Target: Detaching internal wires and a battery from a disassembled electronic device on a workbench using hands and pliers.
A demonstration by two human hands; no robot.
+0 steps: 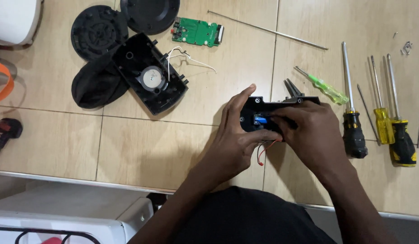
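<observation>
Between both hands, matt black plastic casing (263,108). Right of them, glossy yellow-and-black plastic screwdriver handles (383,126) on bare metal shafts. Up left, green circuit board (198,31), dull black cloth (96,83). Underneath, smooth beige tiles (150,149).

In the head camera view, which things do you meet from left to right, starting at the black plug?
Black plug → black speaker housing → left hand → right hand → black-handled screwdriver → yellow-handled screwdriver

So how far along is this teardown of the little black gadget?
Done: one black shell lies open with its speaker showing, and the green circuit board is out. In hand: left hand and right hand grip the other black housing, around a blue part. Left: its red wires remain attached.
</observation>
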